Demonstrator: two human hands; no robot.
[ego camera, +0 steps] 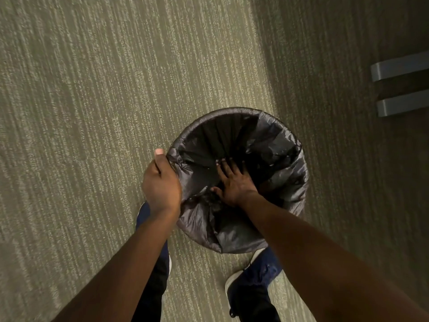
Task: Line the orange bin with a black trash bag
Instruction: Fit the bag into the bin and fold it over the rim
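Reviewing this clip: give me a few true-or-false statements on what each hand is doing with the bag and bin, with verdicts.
1. The black plastic trash bag is draped over the round bin's rim. True.
2. The right hand is outside the bin, resting on the carpet. False: it reaches down inside the bag, fingers spread against the plastic.
3. The left hand grips the bag at the rim's left edge. True.
4. Both hands are inside the bin. False: only the right one is.
5. The bin stands on a striped greenish carpet. True.
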